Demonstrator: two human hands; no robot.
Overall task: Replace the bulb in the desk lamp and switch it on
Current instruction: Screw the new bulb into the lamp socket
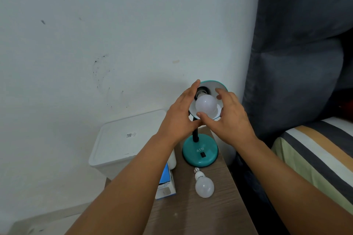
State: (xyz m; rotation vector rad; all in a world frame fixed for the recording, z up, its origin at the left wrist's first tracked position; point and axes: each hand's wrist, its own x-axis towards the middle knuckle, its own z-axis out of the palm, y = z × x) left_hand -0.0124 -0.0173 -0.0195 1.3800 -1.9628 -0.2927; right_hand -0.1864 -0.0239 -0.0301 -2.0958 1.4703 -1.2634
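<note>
A teal desk lamp stands on a wooden bedside table point(193, 215), its round base point(193, 159) carrying a black switch point(203, 154). The shade point(219, 86) is tilted up towards me. A white bulb point(206, 106) sits at the socket inside it. My left hand point(179, 118) holds the shade's left rim, fingers flat along it and thumb beneath. My right hand point(229, 118) grips the bulb with the thumb under it and the index fingertip at its right side. A second white bulb point(204, 187) lies on the table in front of the base.
A blue and white bulb box point(165, 189) lies at the table's left edge, partly under my left forearm. A white lidded bin point(122, 139) stands left of the table against the wall. A grey padded headboard point(296, 63) and a striped bed point(315, 158) are on the right.
</note>
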